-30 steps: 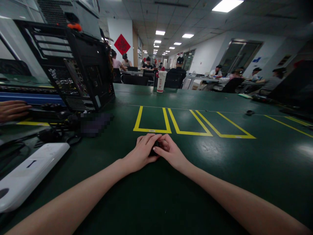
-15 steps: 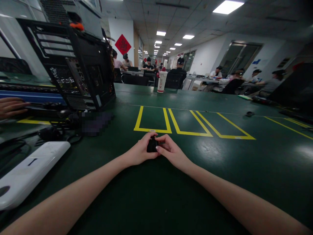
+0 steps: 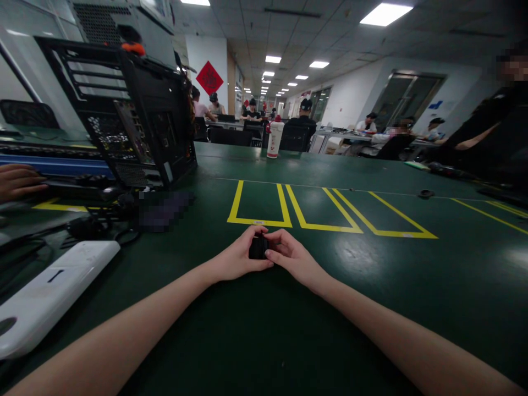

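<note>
A small black object [image 3: 257,248] is held between my two hands, low over the green table [image 3: 231,335] and just in front of the yellow tape outlines [image 3: 264,223]. My left hand [image 3: 237,257] curls round its left side, thumb below and fingers above. From the right, my right hand [image 3: 295,257] grips its right edge with thumb and fingertips. The fingers partly cover the object, so its exact shape cannot be made out.
At the left stand a black computer case [image 3: 152,121], cables, a white device [image 3: 61,291] and another person's hand [image 3: 18,182]. A white cup [image 3: 274,140] stands at the far edge. A person in black [image 3: 490,121] is at the right.
Both hands keep their hold on the black object, with slightly more of it showing. A person in black has come into view at the right edge. The view has shifted slightly.
</note>
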### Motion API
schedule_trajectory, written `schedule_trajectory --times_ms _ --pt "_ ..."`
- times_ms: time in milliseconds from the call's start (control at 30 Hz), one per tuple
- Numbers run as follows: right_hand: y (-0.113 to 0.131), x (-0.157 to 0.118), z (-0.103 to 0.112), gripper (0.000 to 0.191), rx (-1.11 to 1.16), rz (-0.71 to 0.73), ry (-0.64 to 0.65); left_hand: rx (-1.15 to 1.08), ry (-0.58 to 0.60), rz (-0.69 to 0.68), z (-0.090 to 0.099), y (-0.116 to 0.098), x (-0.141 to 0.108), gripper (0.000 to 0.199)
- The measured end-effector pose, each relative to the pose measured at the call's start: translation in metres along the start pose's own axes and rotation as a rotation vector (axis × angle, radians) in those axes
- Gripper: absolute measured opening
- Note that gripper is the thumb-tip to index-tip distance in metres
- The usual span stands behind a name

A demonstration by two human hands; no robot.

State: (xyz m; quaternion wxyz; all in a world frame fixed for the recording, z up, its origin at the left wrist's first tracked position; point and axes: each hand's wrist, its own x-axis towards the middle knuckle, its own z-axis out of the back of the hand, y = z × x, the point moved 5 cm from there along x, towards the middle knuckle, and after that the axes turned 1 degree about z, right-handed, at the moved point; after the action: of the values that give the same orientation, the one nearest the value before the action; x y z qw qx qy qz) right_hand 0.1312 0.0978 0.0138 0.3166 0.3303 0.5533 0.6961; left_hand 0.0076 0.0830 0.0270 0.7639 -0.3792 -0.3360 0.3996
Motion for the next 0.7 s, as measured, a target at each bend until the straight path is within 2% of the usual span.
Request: schedule_trajectory --times_ms 267,433,600,700 --pt "0.0036 0.0011 0.0023 0.011 0.006 -0.007 -0.068 0.051 0.006 -0.024 -0.0005 0.0034 0.0007 0.057" --pt "-0.0023 0.0030 0.0030 0.018 0.021 -0.025 -0.081 0.139 -0.034 -0.057 -0.0032 0.0037 0.0014 0.054" --pt "-0.0015 0.0020 0.0010 0.017 -0.031 -0.018 -0.037 0.171 -0.038 -0.054 -0.0038 0.0007 0.0003 0.055" --pt "-0.0005 0.0018 0.0003 0.016 -0.012 -0.008 -0.013 0.265 -0.066 -0.062 -0.0023 -0.0014 -0.0007 0.054"
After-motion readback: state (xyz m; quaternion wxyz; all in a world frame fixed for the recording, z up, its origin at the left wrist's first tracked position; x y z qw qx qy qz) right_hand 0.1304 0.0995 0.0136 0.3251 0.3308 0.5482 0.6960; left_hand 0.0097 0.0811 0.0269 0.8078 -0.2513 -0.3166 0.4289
